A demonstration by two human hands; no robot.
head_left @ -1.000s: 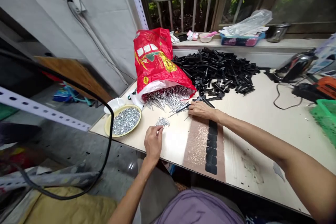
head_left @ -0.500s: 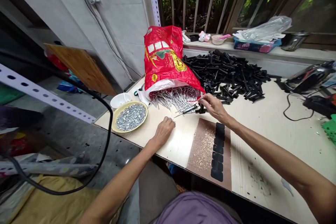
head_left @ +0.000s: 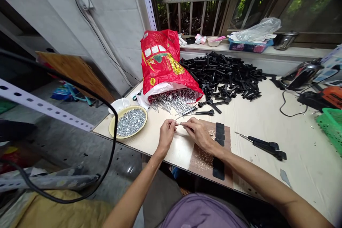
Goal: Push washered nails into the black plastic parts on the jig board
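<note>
Head view: the person sat at the desk (head_left: 267,114) with both hands meeting just in front of the body. The left hand (head_left: 166,133) and right hand (head_left: 199,133) each had fingers pinched closed on a thin metal pin (head_left: 178,123), which was held level just above the desk between the two hands. Whether a small part sat on the pin's end could not be told. The red bag (head_left: 162,64) lay on its side beyond the hands, with a thick bundle of pins (head_left: 173,101) spilling from its mouth. A yellow dish (head_left: 120,137) of small silver pieces (head_left: 130,122) stood left of the hands. The heap of black plastic parts (head_left: 227,74) was large, with a few loose black parts (head_left: 205,113) near the bag. Two black-handled pieces with pins (head_left: 263,144) lay apart on the right. Judgement: only these two look finished, and the stocks are nearly full, so the work is at an early stage.
</note>
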